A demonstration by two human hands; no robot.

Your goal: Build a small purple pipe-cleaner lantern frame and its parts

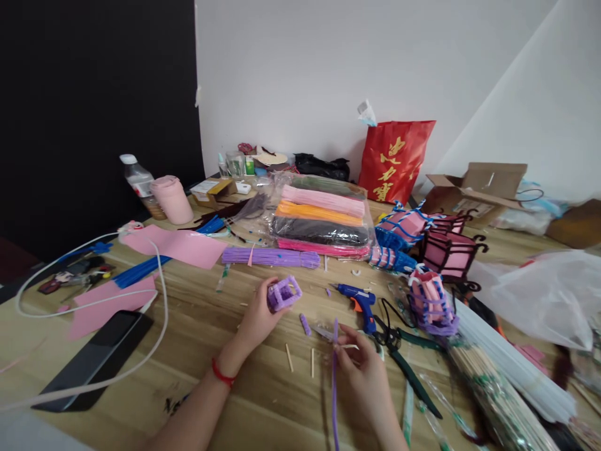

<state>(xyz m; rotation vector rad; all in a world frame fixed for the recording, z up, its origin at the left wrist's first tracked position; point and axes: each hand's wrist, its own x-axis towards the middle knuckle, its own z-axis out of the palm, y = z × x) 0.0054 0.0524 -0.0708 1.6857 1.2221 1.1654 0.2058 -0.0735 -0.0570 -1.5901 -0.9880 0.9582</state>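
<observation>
Right hand [365, 364] pinches purple strip [335, 394]; left hand [260, 317] sits well apart.

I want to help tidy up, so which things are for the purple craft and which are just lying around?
Probably for the craft:
small purple frame, in the left hand
purple strip, in the right hand
purple bundle
blue glue gun

Probably just lying about:
pink cup
plastic bottle
red bag

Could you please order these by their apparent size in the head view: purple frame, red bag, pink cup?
Largest to smallest:
1. Red bag
2. Pink cup
3. Purple frame, in the left hand
</observation>
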